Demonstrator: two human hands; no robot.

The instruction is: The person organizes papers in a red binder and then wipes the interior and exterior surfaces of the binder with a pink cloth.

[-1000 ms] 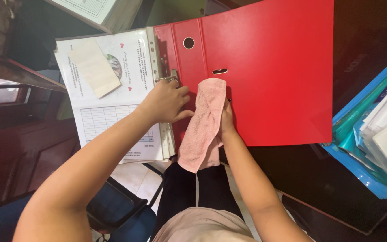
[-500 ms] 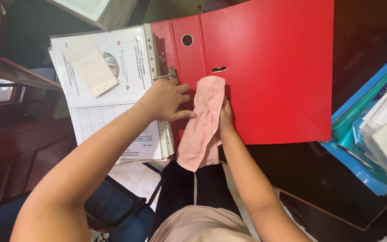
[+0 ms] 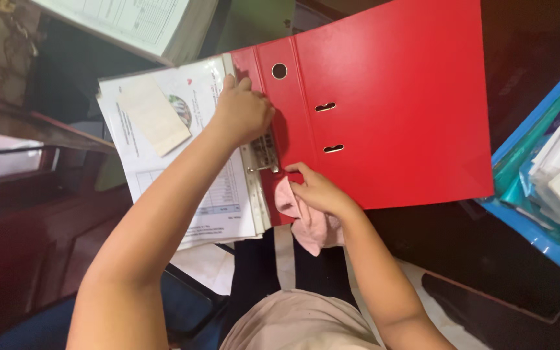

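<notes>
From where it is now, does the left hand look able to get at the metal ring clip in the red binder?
Probably yes. The left hand rests on the sheets at the binder's spine, just above the metal ring clip, with nothing between them. The right hand, holding the pink cloth, sits below it.

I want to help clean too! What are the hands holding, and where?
The right hand bunches the pink cloth at its upper end. The left hand presses the red binder near its spine.
</notes>
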